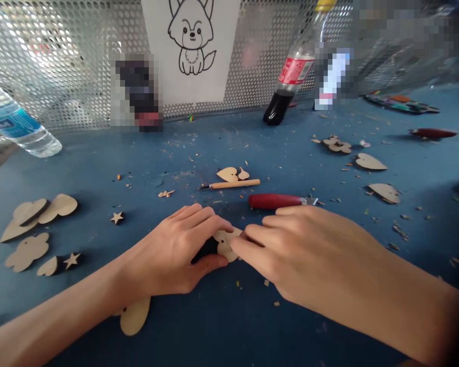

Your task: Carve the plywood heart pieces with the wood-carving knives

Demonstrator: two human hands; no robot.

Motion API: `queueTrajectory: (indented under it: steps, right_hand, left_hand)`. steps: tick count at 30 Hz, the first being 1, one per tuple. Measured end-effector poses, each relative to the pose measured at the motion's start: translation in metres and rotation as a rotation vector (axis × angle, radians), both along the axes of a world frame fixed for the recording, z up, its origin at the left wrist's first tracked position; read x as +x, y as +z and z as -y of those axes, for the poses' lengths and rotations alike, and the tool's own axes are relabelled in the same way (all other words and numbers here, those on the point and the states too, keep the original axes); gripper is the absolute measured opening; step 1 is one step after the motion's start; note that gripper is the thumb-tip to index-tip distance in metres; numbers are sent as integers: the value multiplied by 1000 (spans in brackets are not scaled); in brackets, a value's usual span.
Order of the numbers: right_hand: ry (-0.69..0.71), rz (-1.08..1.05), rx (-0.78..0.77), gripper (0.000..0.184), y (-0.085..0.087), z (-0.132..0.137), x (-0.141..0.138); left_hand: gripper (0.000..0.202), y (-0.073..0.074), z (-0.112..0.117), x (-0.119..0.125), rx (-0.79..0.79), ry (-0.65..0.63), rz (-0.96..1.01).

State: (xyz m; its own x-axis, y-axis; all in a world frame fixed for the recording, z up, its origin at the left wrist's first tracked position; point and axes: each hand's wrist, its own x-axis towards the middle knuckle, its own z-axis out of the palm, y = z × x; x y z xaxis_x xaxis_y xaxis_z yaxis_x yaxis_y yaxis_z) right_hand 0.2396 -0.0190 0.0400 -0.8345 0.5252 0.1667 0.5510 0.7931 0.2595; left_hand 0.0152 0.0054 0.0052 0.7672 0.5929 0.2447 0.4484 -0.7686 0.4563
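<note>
My left hand (193,242) rests low over the table, its thumb and fingers around a small, pale, flat wooden cutout (225,247) with a dark dot or hole. At the cutout's right end, the curled fingers of my right hand (290,250) pinch it and hide much of its outline. Just beyond my right knuckles lies a red-handled carving tool (275,201) with a metal blade. Behind my hands are a thin wooden-handled gouge (235,184) and a heart-shaped wooden piece (228,174). Another rounded wooden piece (135,317) is partly under my left forearm.
Wooden hearts, a cloud-like shape (28,252) and stars (117,217) lie at left. More wooden pieces (371,162) and chips are at right, near another red handle (432,133). A water bottle (19,122), cola bottle (290,76) and fox drawing (193,46) stand along the perforated panel.
</note>
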Motion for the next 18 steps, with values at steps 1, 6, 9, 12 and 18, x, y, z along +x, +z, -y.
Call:
queueTrajectory:
  steps: [1, 6, 9, 12, 18]
  right_hand:
    - [1, 37, 0, 29, 3, 0, -4]
    - [-29, 135, -12, 29, 10, 0, -18]
    - [-39, 93, -66, 30, 8, -4, -15]
    - [-33, -14, -130, 27, -1, -9, -4]
    - [-1, -274, -233, 19, -28, -17, 16]
  left_hand:
    - [29, 0, -2, -1, -11, -18, 13]
    - [20, -1, -4, 1, -60, 13, 60]
    - [20, -2, -2, 4, -67, 42, 63]
    - [24, -2, -1, 5, -76, 57, 63]
    - [27, -2, -3, 3, -97, 35, 79]
